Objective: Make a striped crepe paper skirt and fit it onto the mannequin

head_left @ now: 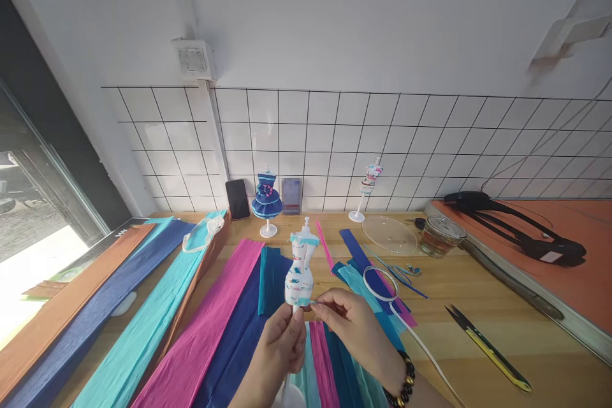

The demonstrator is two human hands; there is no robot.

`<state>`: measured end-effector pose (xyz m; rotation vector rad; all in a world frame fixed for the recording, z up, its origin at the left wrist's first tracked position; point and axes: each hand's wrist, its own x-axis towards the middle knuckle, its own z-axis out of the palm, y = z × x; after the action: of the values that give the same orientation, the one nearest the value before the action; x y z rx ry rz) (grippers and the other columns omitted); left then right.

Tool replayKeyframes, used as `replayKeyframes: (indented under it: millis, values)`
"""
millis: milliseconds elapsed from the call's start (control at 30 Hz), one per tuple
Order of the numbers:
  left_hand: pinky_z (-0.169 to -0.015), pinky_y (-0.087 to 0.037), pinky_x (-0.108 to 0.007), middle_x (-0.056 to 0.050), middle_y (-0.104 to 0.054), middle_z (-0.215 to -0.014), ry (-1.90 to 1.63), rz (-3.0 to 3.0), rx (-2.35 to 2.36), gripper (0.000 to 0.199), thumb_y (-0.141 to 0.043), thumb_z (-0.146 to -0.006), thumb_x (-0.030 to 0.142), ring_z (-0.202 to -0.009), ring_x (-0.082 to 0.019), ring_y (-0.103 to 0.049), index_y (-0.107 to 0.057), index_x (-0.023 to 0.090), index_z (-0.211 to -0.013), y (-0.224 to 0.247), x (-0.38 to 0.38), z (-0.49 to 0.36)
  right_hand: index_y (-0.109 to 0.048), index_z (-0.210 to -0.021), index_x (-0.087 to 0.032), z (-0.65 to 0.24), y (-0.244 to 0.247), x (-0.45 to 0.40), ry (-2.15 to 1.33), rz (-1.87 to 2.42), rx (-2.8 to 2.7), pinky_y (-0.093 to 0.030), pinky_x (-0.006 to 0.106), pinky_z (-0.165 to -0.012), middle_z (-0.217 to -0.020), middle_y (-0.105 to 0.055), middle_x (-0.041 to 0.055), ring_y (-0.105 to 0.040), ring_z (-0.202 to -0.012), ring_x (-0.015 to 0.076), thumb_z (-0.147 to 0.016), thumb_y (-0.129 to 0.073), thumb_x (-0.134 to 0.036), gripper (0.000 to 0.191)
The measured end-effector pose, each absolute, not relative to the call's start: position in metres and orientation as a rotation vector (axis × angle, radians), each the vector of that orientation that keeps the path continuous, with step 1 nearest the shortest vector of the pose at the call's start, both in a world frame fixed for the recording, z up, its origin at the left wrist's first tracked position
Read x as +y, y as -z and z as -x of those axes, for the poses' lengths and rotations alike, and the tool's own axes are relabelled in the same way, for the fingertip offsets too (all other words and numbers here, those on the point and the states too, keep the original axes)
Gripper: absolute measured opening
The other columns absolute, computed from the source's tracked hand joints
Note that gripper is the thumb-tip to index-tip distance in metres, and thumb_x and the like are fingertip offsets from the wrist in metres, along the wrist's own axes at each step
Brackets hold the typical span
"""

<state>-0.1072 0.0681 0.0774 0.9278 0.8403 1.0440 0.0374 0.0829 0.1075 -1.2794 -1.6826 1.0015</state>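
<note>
In the middle of the head view is a small white dress-form mannequin [299, 271] with patches of turquoise and blue on its surface. It stands upright, its thin stem held between the fingers of my left hand [282, 338], just below the hips. My right hand [351, 325], with a beaded bracelet at the wrist, is pinched at the lower right edge of the form. A tiny bluish bit shows at those fingertips, too small to name. Part of the mannequin's white base [291, 397] shows below my left hand.
Crepe paper in pink [210, 325], turquoise [143, 331] and other colours covers the left. Behind stand a blue-dressed mannequin [266, 194], another mannequin [369, 185] and a phone [238, 199]. Rightward are a white ring on a cable [381, 269], a glass jar [440, 236] and black-yellow tweezers [488, 347].
</note>
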Motion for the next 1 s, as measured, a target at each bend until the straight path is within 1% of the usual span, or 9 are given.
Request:
replayKeyframes:
  millis: [133, 267, 367, 467, 533, 667, 833, 933, 1000]
  values:
    - [-0.038, -0.014, -0.018, 0.011, -0.023, -0.051, -1.081, -1.02, 0.993, 0.043, -0.054, -0.074, 0.061, -0.043, -0.004, -0.016, -0.039, 0.021, -0.066, -0.068, 0.069, 0.101, -0.062, -0.067, -0.018, -0.038, -0.112, 0.077, -0.81, 1.324, -1.787, -0.039, 0.023, -0.053, -0.062, -0.059, -0.0001, -0.051, -0.058, 0.0132, -0.084, -0.05, -0.034, 0.027]
    - [-0.038, -0.016, -0.019, 0.009, -0.028, -0.051, -1.213, -1.042, 1.147, 0.041, -0.059, -0.071, 0.058, -0.044, -0.005, -0.022, -0.045, 0.02, -0.066, -0.064, 0.075, 0.104, -0.057, -0.06, -0.018, -0.031, -0.114, 0.062, -0.741, 1.348, -1.832, -0.037, 0.022, -0.051, -0.057, -0.053, -0.0012, -0.049, -0.055, 0.0121, -0.084, -0.049, -0.028, 0.027]
    - [-0.037, -0.015, -0.019, 0.01, -0.027, -0.049, -1.301, -0.992, 1.224, 0.043, -0.059, -0.069, 0.06, -0.043, -0.006, -0.022, -0.044, 0.02, -0.063, -0.067, 0.081, 0.113, -0.059, -0.062, -0.018, -0.021, -0.117, 0.048, -0.73, 1.191, -1.958, -0.036, 0.021, -0.051, -0.058, -0.054, -0.001, -0.05, -0.055, 0.0116, -0.082, -0.052, -0.024, 0.022]
    - [-0.039, -0.018, -0.018, 0.01, -0.027, -0.05, -1.323, -0.99, 1.225, 0.045, -0.054, -0.071, 0.063, -0.043, -0.005, -0.023, -0.04, 0.021, -0.063, -0.074, 0.081, 0.116, -0.06, -0.064, -0.019, -0.016, -0.123, 0.044, -0.785, 1.061, -2.041, -0.038, 0.021, -0.054, -0.061, -0.056, -0.0003, -0.053, -0.059, 0.0121, -0.084, -0.052, -0.023, 0.021]
    - [-0.04, -0.019, -0.018, 0.011, -0.026, -0.05, -1.291, -0.988, 1.162, 0.046, -0.054, -0.071, 0.064, -0.044, -0.005, -0.022, -0.04, 0.02, -0.065, -0.078, 0.077, 0.114, -0.06, -0.067, -0.02, -0.017, -0.126, 0.048, -0.808, 1.097, -1.986, -0.041, 0.021, -0.059, -0.067, -0.058, 0.0007, -0.055, -0.065, 0.0133, -0.088, -0.048, -0.025, 0.024]
    - [-0.038, -0.011, -0.017, 0.014, -0.019, -0.048, -1.214, -0.884, 1.06, 0.051, -0.057, -0.065, 0.068, -0.042, -0.003, -0.014, -0.045, 0.02, -0.077, -0.081, 0.072, 0.107, -0.062, -0.082, -0.021, -0.027, -0.126, 0.062, -0.762, 1.183, -1.88, -0.046, 0.023, -0.066, -0.078, -0.061, 0.0024, -0.058, -0.072, 0.0147, -0.093, -0.038, -0.028, 0.027]
    - [-0.036, -0.01, -0.017, 0.013, -0.023, -0.047, -1.202, -0.778, 0.918, 0.044, -0.058, -0.073, 0.058, -0.04, -0.003, -0.012, -0.049, 0.018, -0.09, -0.079, 0.072, 0.111, -0.063, -0.102, -0.025, -0.034, -0.111, 0.07, -0.714, 1.182, -1.848, -0.05, 0.024, -0.079, -0.107, -0.058, 0.0063, -0.057, -0.099, 0.0172, -0.09, -0.043, -0.026, 0.023]
    - [-0.034, -0.012, -0.017, 0.012, -0.029, -0.047, -1.193, -0.675, 0.847, 0.038, -0.058, -0.077, 0.052, -0.038, -0.003, -0.015, -0.052, 0.018, -0.092, -0.08, 0.074, 0.115, -0.067, -0.1, -0.027, -0.037, -0.105, 0.07, -0.738, 1.21, -1.815, -0.052, 0.025, -0.075, -0.121, -0.05, 0.0077, -0.055, -0.103, 0.018, -0.089, -0.045, -0.027, 0.025]
    - [-0.032, -0.013, -0.016, 0.011, -0.03, -0.047, -1.195, -0.625, 0.812, 0.035, -0.06, -0.076, 0.048, -0.037, -0.003, -0.018, -0.054, 0.017, -0.092, -0.081, 0.074, 0.116, -0.068, -0.099, -0.027, -0.04, -0.105, 0.072, -0.78, 1.224, -1.781, -0.053, 0.025, -0.069, -0.121, -0.049, 0.0086, -0.058, -0.097, 0.0177, -0.088, -0.046, -0.029, 0.025]
